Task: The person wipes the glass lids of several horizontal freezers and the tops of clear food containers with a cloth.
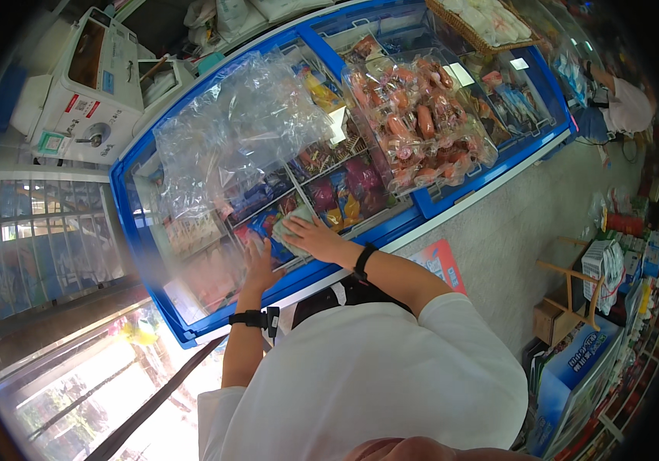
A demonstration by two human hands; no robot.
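My right hand (316, 237) lies palm down on a folded grey-green cloth (290, 235), pressing it against the glass top of a blue-framed chest freezer (306, 266). To its left, my left hand (259, 269) is at the glass near the front edge, fingers apart and holding nothing; whether it touches the glass is hard to tell. Beneath the glass, wire dividers separate colourful packaged frozen goods (338, 196). A crumpled sheet of clear plastic (243, 127) covers the glass beyond my hands.
A clear tray of individually wrapped sausages (421, 121) rests on the freezer's right half. Behind it stands a wicker basket (482, 46) with white plastic bags. A white machine (96, 98) is at the far left. A wooden chair (571, 282) and a person (626, 106) are to the right.
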